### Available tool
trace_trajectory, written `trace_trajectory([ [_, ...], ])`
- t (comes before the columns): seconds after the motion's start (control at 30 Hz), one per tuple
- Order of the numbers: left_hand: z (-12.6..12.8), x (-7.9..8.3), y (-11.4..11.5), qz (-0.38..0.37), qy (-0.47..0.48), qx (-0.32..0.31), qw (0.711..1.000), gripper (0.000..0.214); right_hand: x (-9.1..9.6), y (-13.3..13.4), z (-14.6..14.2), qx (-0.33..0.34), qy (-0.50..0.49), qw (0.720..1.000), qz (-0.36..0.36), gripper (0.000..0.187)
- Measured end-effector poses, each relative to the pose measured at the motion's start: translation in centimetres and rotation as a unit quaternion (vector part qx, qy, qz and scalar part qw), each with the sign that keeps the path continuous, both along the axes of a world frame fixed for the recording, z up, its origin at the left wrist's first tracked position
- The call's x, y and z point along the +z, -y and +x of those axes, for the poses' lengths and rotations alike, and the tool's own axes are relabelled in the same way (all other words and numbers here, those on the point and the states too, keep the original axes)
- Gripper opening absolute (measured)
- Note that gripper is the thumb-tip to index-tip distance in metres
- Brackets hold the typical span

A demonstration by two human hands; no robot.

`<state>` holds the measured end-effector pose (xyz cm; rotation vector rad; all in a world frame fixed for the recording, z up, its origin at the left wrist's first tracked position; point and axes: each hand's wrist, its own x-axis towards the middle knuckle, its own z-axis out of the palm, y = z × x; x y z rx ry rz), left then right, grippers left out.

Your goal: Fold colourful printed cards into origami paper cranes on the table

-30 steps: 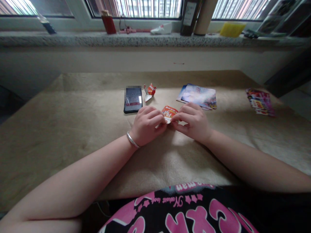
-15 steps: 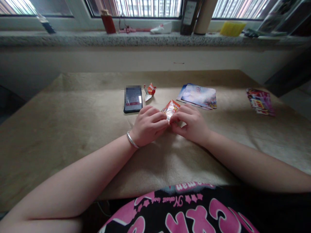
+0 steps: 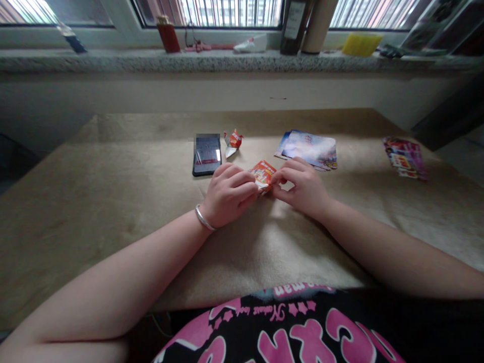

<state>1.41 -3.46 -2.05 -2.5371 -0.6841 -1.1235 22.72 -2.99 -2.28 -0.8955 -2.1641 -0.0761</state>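
A small piece of folded printed paper (image 3: 263, 173), red and orange with white, lies between my two hands on the tan table cover (image 3: 113, 191). My left hand (image 3: 229, 195), with a silver bracelet at the wrist, is curled and pinches the paper's left side. Pinching its right edge with thumb and fingertips is my right hand (image 3: 302, 186). Most of the paper's lower part is hidden by my fingers.
A dark phone (image 3: 207, 154) lies just beyond my left hand, with a finished folded paper figure (image 3: 233, 142) beside it. A stack of printed sheets (image 3: 310, 149) sits beyond my right hand, more sheets (image 3: 405, 158) at far right. The window sill (image 3: 212, 60) carries bottles and small items.
The paper was tilted up on edge half a second ago and now lies flatter again. My right fingers shifted to pinch its right edge; my left hand barely moved.
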Motion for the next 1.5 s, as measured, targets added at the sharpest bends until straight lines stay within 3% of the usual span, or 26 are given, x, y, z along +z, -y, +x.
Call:
trace_trajectory([
  [0.17, -0.1, -0.2, 0.0, -0.012, -0.009, 0.006, 1.0, 0.014, 0.2, -0.2, 0.4, 0.002, -0.036, 0.999, -0.012, 0.007],
  [0.33, 0.0, -0.2, -0.1, -0.004, -0.012, 0.009, 1.0, 0.014, 0.6, 0.8, -0.4, 0.038, 0.01, 0.999, 0.006, 0.005],
  [1.13, 0.0, -0.1, 0.0, -0.003, -0.011, 0.015, 1.0, 0.013, 0.0, 0.4, 0.2, 0.002, -0.007, 1.0, -0.007, 0.005],
  [1.23, 0.1, -0.2, 0.0, -0.005, -0.01, 0.017, 1.0, 0.014, 0.3, 0.7, -0.2, 0.023, 0.012, 1.0, 0.008, 0.004],
  [1.5, 0.2, 0.0, 0.0, 0.009, -0.012, 0.019, 1.0, 0.015, 0.0, 0.5, -0.2, -0.017, 0.047, 0.998, 0.026, 0.007],
])
